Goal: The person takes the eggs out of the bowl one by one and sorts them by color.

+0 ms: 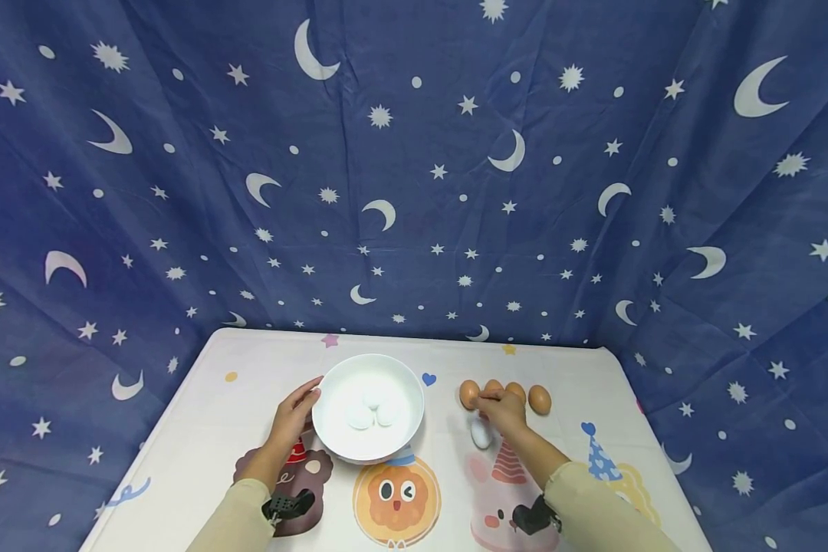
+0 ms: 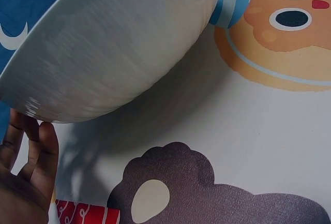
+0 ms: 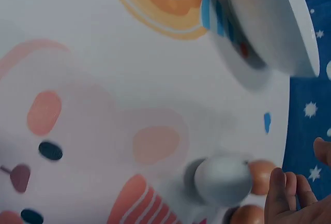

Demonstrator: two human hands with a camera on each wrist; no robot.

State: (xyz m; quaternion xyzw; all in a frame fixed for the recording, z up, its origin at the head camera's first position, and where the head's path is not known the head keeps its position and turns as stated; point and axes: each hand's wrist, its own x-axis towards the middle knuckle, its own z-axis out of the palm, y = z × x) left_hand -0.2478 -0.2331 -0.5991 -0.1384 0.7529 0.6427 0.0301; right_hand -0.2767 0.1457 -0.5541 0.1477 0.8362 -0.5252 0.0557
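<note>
A large white bowl (image 1: 369, 452) holds three white eggs (image 1: 361, 417). At its left side my left hand (image 1: 291, 418) rests against the wall near the rim; in the left wrist view its fingertips touch the bowl's outside (image 2: 119, 53). My right hand (image 1: 502, 412) hovers over a row of brown eggs (image 1: 540, 400), partly covering some of them. Just below its fingertips lies one white egg (image 1: 481, 434) on the table. The right wrist view has this white egg (image 3: 223, 181) apart from the fingers, and the thumb stands away from them with nothing gripped between.
The white tablecloth (image 1: 200, 429) carries printed cartoon figures, a heart and stars. Behind the table's far edge hangs a dark blue curtain (image 1: 414, 192) with moons and stars. Both wrists wear black camera mounts (image 1: 288, 506).
</note>
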